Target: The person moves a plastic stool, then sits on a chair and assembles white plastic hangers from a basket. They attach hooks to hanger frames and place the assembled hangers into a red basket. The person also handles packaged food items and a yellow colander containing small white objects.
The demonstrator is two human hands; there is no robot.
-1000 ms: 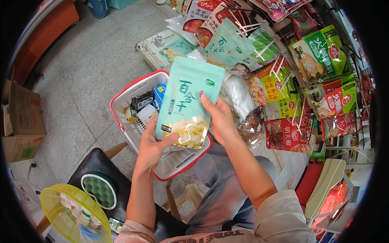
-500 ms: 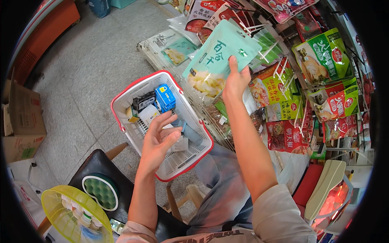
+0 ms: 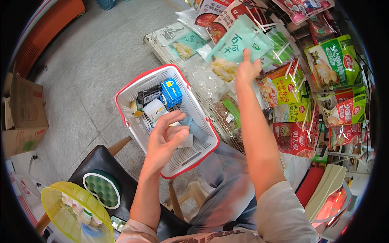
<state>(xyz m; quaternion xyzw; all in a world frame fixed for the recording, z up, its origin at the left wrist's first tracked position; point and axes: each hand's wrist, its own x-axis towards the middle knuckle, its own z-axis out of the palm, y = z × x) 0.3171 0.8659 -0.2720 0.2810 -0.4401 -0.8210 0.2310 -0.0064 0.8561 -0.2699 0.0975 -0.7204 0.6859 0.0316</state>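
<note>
My right hand (image 3: pixel 248 73) grips a pale teal food pouch (image 3: pixel 239 38) by its right side, thumb on the front. The pouch tilts above the shelf, close to white display hooks, and pale dried pieces show at its lower end. My left hand (image 3: pixel 162 139) hovers over a white plastic basket with a red rim (image 3: pixel 142 76). Its fingers are loosely bent and apart, with nothing in them. Inside the basket are blue boxes (image 3: pixel 172 92), a black packet (image 3: pixel 149 94), a white container (image 3: pixel 154 109) and a grey-blue rolled item (image 3: pixel 197 131), partly hidden by my hand.
Another teal pouch (image 3: pixel 187 45) lies on the wire shelf. Several red, green and yellow food packets (image 3: pixel 283 89) hang at right. A black stool (image 3: pixel 97 166) bears a green sponge-like pad (image 3: pixel 101 190) beside a yellow mesh basket (image 3: pixel 50 198). Cardboard boxes (image 3: pixel 30 105) stand at left.
My right hand has carried the teal pouch farther away and slightly right, toward the display hooks, tilting it. My left hand stays over the basket. The view has shifted a little.
</note>
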